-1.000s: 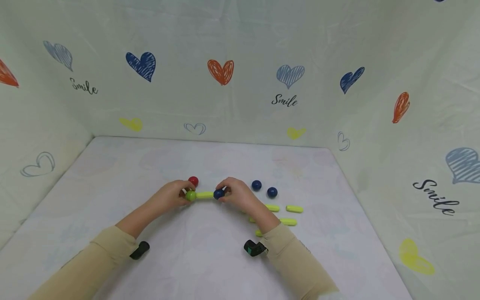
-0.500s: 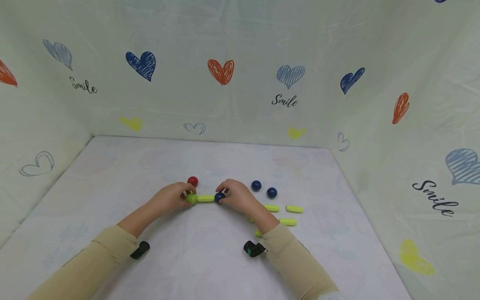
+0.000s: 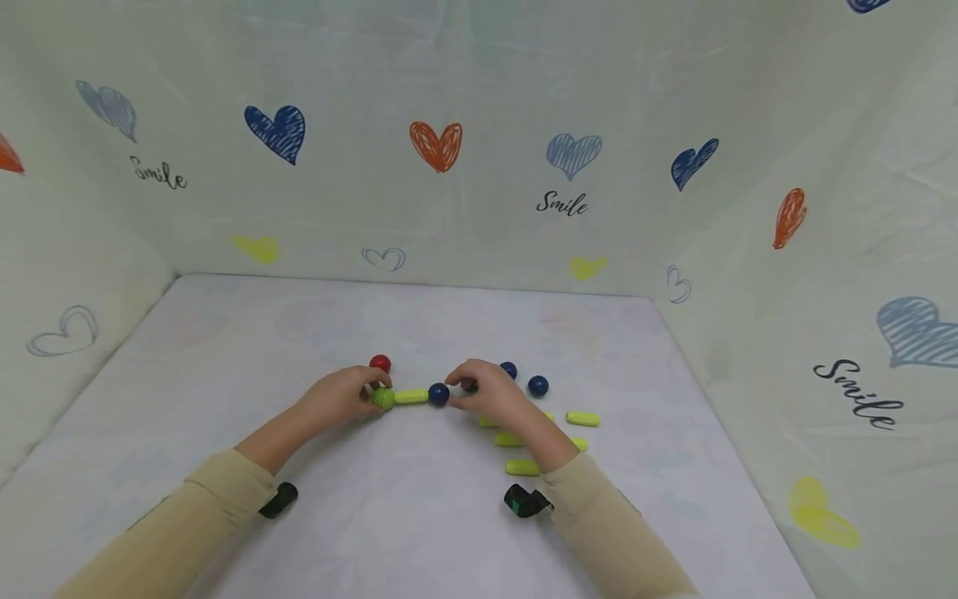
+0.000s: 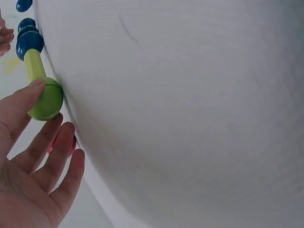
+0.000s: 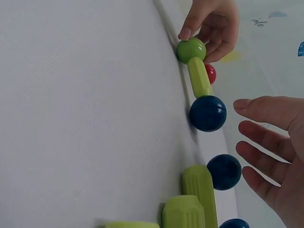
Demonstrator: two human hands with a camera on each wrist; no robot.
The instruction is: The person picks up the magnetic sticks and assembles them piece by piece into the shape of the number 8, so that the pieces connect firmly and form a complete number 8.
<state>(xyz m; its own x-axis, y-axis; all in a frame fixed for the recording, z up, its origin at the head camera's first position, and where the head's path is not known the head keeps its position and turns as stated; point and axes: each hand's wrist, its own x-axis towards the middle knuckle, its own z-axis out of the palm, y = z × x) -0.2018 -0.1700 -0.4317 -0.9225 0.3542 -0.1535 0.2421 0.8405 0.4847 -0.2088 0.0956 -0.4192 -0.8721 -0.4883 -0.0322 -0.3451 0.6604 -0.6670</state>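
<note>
My left hand pinches a light green ball between thumb and fingers. From that ball a yellow-green ribbed stick runs right to a dark blue ball, the three in a line on the table. Just right of the blue ball is my right hand, its fingers apart and holding nothing. In the right wrist view a gap shows between its thumb and the blue ball. A red ball lies behind the left fingertips.
Blue balls lie to the right, one at the far right and another behind my right hand. Several yellow-green sticks, such as the nearest one, lie around and under the right forearm. A white cloth wall with printed hearts closes off the table's back.
My right hand has let go of the blue ball and moved a little right. The joined pieces came slightly nearer at first, then stayed put. The left hand keeps its pinch on the green ball.
</note>
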